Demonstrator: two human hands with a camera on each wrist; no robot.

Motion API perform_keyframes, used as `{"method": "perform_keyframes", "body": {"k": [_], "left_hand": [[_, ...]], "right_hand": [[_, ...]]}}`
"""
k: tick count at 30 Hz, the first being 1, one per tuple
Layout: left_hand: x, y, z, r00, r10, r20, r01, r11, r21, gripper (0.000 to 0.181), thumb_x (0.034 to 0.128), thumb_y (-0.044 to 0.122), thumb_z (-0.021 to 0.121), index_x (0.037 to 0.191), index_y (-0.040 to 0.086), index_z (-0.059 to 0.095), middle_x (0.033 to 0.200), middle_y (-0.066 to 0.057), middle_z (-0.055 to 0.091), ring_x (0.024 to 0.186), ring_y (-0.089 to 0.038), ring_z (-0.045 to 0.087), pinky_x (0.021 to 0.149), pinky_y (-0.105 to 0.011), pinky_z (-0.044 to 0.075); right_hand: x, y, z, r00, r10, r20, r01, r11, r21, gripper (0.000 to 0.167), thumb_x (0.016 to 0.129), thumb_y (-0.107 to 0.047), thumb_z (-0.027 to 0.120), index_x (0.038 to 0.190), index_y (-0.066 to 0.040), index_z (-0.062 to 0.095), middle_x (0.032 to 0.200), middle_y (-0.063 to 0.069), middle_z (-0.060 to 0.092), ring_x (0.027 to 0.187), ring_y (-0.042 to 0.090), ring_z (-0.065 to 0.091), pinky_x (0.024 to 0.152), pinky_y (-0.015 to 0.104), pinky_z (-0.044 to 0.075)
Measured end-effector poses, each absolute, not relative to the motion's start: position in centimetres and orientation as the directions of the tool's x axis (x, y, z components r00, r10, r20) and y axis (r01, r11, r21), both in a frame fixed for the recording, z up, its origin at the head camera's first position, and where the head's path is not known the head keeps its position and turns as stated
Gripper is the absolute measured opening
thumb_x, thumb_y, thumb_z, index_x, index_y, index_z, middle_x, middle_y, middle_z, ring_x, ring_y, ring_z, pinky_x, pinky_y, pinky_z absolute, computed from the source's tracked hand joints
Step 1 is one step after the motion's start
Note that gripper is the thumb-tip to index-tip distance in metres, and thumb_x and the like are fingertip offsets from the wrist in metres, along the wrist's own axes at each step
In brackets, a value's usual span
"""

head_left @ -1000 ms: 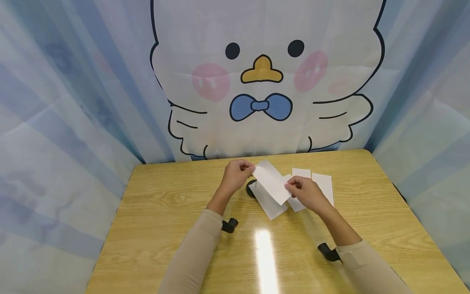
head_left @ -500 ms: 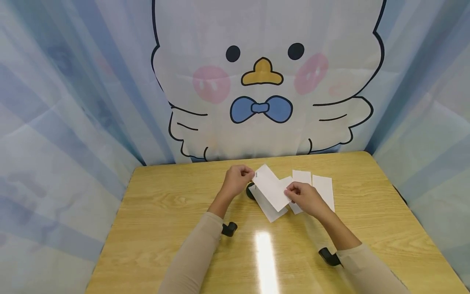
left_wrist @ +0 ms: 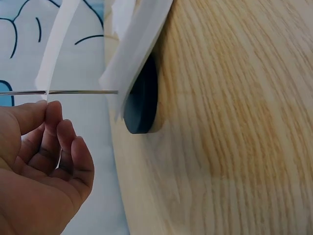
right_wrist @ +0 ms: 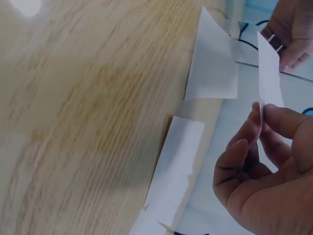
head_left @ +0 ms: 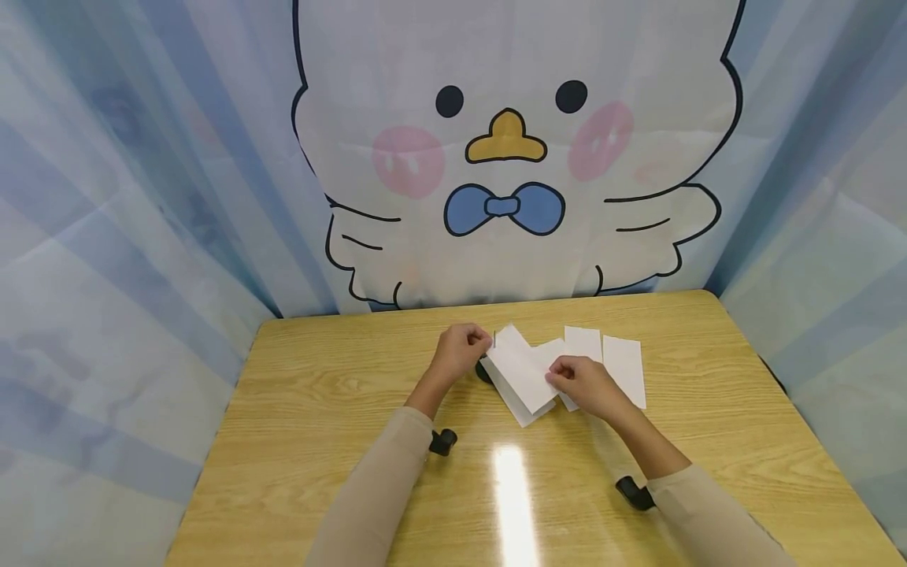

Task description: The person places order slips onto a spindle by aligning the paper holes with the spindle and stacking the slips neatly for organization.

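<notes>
A thin metal spike (left_wrist: 83, 92) stands on a round black base (left_wrist: 142, 103). My left hand (head_left: 456, 346) pinches the upper left corner of a white paper sheet (head_left: 524, 374), beside the spot where the spike pokes through it. My right hand (head_left: 584, 383) pinches the same sheet at its right edge with thumb and finger. Beneath it, nearer the base, another white sheet (left_wrist: 137, 49) sits on the spike. A clear gap separates the two sheets in the left wrist view.
Several white sheets lie to the right on the wooden table (head_left: 319, 409), among them a far right sheet (head_left: 624, 370) and one beside it (head_left: 583, 340). A printed curtain (head_left: 397, 260) hangs behind the table's back edge. Each wrist wears a black camera mount.
Both hands have lowered the held sheet toward the one below. The spike, beneath the sheet one second ago, now passes through its corner, with more of it showing above than half a second ago.
</notes>
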State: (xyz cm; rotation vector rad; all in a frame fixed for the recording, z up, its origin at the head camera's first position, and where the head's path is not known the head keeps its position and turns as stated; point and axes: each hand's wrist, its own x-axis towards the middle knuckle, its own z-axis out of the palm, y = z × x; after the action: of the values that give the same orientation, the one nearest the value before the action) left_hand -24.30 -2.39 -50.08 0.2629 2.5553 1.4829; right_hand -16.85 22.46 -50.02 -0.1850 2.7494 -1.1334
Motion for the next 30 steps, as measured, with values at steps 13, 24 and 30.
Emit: {"method": "perform_keyframes", "body": {"k": [13,24,30], "left_hand": [[-24.5,-2.3,-51.7,-0.964,0.247,-0.101,0.045,0.523,0.851,0.014,0.1023,0.018,0.067,0.096,0.008,0.075,0.086,-0.004,0.068,0.072,-0.014,0.056,0.061,-0.026,0.047],[-24.4,-2.1,-53.1,-0.961,0.254,-0.113,0.044,0.543,0.839,0.014,0.1013,0.016,0.067,0.092,0.007,0.073,0.084,-0.005,0.066,0.070,-0.015,0.055,0.061,-0.027,0.047],[-24.3,-2.0,-53.5,-0.962,0.250,-0.112,0.049,0.560,0.827,0.013,0.1008,0.015,0.067,0.091,0.008,0.072,0.082,-0.003,0.065,0.067,-0.014,0.054,0.059,-0.026,0.046]], "right_hand": [[-17.2,22.3,-51.5,-0.975,-0.161,-0.152,-0.011,0.721,-0.693,0.012,0.099,-0.020,0.070,0.096,-0.008,0.073,0.088,0.002,0.069,0.079,0.015,0.056,0.071,0.030,0.046],[-16.7,21.5,-52.6,-0.978,-0.149,-0.142,-0.021,0.759,-0.651,0.013,0.095,-0.015,0.073,0.089,-0.006,0.067,0.078,0.001,0.063,0.071,0.014,0.053,0.066,0.028,0.044],[-16.6,21.4,-53.1,-0.978,-0.161,-0.136,-0.040,0.775,-0.630,0.013,0.095,-0.014,0.074,0.088,-0.006,0.066,0.077,0.002,0.062,0.070,0.014,0.053,0.065,0.029,0.044]]}}
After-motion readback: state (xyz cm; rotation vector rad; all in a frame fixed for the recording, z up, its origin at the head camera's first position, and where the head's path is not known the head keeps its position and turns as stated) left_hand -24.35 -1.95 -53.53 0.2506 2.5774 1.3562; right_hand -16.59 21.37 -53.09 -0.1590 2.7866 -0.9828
